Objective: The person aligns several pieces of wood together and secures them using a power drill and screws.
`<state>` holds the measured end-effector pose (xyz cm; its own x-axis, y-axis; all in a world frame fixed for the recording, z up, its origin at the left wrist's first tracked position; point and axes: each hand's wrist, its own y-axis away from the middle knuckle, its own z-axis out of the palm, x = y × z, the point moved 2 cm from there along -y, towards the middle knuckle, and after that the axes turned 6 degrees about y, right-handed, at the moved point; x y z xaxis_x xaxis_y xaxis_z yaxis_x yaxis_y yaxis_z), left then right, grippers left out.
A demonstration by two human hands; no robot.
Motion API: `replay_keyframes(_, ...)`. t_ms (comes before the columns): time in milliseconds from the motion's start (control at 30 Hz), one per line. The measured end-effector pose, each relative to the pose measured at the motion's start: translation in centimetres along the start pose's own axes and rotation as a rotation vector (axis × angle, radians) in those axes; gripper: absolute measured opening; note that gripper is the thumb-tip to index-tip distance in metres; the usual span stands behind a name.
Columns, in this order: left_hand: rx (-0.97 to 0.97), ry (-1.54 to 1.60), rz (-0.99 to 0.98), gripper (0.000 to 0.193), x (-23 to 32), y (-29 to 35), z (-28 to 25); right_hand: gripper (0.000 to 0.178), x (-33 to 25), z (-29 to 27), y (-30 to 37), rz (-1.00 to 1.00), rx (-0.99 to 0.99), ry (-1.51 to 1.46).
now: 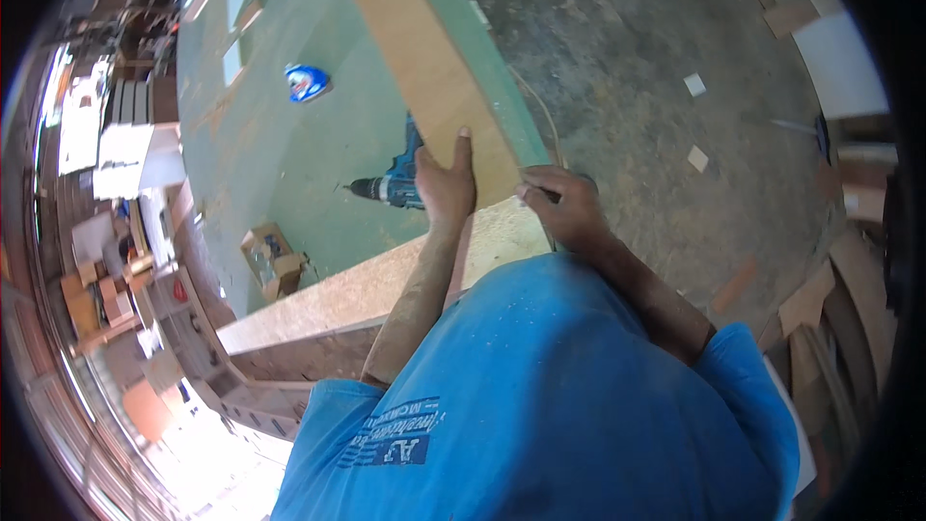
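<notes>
A long, light-brown wooden board [439,63] lies lengthwise on the green tabletop [338,164], pointing away from me. My left hand [448,181] grips its near left part, thumb stretched along the top face and the other fingers mostly hidden. At the board's near right corner is my right hand [564,203], closed with fingertips pinched together. A small dark thing shows between those fingers, too little of it to name. Just left of my left hand, a blue and black cordless drill [391,188] lies on its side, bit pointing left, partly covered by that hand and the board.
A blue plastic packet [307,83] lies farther off on the table. At the table's near left stands an opened cardboard box [273,259]. A pale chipboard strip [328,297] runs along the near edge. White offcuts [697,158] lie on the concrete floor; boards [849,68] stand far right.
</notes>
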<state>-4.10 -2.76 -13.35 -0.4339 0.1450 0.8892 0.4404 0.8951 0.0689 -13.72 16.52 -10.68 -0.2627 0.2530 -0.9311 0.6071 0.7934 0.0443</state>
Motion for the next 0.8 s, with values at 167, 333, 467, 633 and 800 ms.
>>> replay_keyframes(167,0.050,-0.059,-0.097,0.056,1.6,0.8,-0.3,0.035,1.4,1.7,-1.6,0.254,0.038,-0.021)
replay_keyframes(333,0.009,-0.026,-0.146,0.064,2.8,1.0,-0.6,0.037,1.3,2.0,-2.3,0.238,0.025,-0.094)
replay_keyframes(467,0.014,-0.022,-0.191,0.071,2.5,1.1,-1.8,0.032,1.0,1.9,-2.2,0.259,-0.005,-0.076)
replay_keyframes(633,-0.083,-0.108,-0.270,0.079,3.2,1.0,-2.1,0.029,0.9,1.7,-2.3,0.227,-0.011,-0.038)
replay_keyframes(800,-0.002,-0.028,-0.140,0.062,-1.0,-2.2,-3.8,0.032,1.0,1.5,-2.4,0.204,-0.046,-0.051)
